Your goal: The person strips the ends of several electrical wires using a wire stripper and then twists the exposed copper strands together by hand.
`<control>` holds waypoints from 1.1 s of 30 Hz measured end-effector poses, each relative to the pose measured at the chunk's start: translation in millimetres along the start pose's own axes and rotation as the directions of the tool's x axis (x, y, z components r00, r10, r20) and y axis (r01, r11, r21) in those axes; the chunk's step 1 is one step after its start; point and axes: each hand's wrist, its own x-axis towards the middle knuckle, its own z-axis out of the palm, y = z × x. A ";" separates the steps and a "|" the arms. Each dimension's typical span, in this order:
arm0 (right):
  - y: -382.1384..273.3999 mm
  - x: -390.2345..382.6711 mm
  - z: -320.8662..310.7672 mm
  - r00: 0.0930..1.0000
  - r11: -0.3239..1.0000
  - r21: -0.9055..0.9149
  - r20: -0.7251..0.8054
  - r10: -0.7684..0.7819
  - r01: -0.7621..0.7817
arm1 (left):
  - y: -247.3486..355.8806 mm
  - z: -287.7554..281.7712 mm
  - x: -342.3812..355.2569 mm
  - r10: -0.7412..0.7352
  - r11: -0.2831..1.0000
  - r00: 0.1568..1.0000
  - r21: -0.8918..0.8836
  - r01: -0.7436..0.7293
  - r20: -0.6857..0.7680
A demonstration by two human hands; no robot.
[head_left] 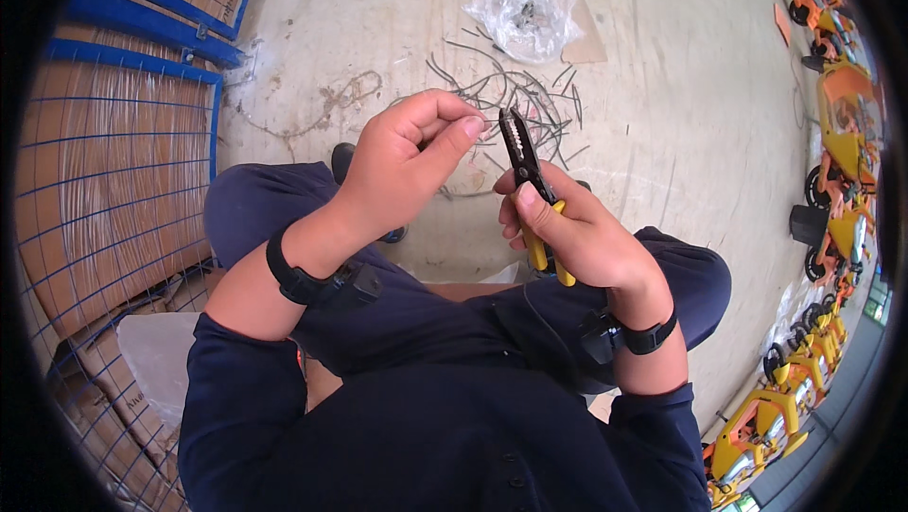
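My left hand (402,167) pinches a thin wire (490,121) between thumb and index finger, in front of me above my lap. The wire reaches to the black jaws of a wire stripper (515,138) with yellow handles. My right hand (567,233) is wrapped round the handles, thumb on top, holding the tool upright with its jaws pointing away from me. Whether the jaws close on the wire is too small to tell. Beyond both hands, several short dark wire pieces (576,105) lie scattered on the concrete floor (662,124).
A crumpled clear plastic bag (492,11) lies on brown cardboard (586,39) beyond the wire pieces. A blue mesh cage (161,68) with wrapped cardboard (113,209) stands at my left. A row of yellow and orange wheeled vehicles (842,124) runs along my right. My legs (255,200) are bent below.
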 end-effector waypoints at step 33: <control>-10.8 2.8 8.9 0.996 0.991 -0.123 -0.079 0.035 -0.044 | 0.3 4.1 -1.9 -0.049 0.998 0.999 -0.037 0.050 0.018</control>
